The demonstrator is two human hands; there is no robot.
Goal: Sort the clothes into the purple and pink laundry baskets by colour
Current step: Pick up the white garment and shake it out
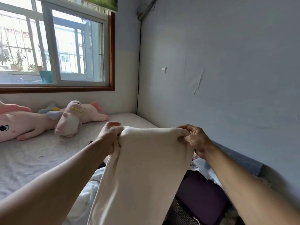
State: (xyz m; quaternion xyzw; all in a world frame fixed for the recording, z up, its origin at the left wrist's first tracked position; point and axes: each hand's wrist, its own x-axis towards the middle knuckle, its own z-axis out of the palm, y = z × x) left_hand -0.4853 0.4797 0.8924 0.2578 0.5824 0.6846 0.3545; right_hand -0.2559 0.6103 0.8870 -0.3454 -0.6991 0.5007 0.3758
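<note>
Gripping cream garment (142, 168) — left hand (108, 137), right hand (194, 140) (top corners).

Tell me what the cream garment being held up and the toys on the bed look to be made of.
Cream garment: probably soft matte cotton-type knit; it drapes and bunches where the left hand and right hand grip it. Pink toys: plush fabric, fuzzy and stuffed-looking.

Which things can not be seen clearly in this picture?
Head view only:
- Cream knit garment, pinched by left hand and right hand: lower part cut off by bottom edge.
- Dark woven basket: mostly hidden by garment.
- Pink basket: not visible.
</note>
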